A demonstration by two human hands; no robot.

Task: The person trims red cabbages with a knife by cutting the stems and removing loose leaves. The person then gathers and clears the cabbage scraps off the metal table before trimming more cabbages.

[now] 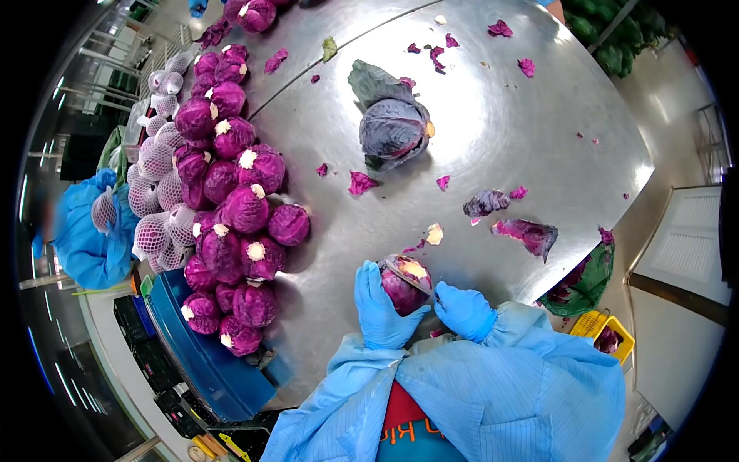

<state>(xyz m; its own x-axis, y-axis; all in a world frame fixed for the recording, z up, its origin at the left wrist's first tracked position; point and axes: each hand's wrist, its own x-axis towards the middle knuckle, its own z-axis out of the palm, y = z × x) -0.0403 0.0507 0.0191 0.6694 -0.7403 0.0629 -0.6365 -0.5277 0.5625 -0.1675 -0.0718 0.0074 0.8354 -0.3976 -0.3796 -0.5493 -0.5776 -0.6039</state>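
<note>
Both my hands wear blue gloves. My left hand [382, 314] is wrapped round the left and near side of a red cabbage [400, 297], pressing it on the metal table close to my body. A pale cut patch shows on the cabbage's upper side. In my right hand [465, 311] is a knife [409, 278], its handle hidden by the fingers and its thin blade lying across the cabbage near the pale patch. Just beyond lies a small pale cut piece [435, 234]. Farther up the table rests a darker cabbage [394, 129] with loose outer leaves.
Many purple cabbages [245, 208] are piled along the left of the steel table [323, 115]. Beyond them are white-netted cabbages [156, 158] and a person in blue [94, 231]. Leaf scraps [526, 236] lie to the right, near a green bag [589, 285] and yellow crate [586, 324].
</note>
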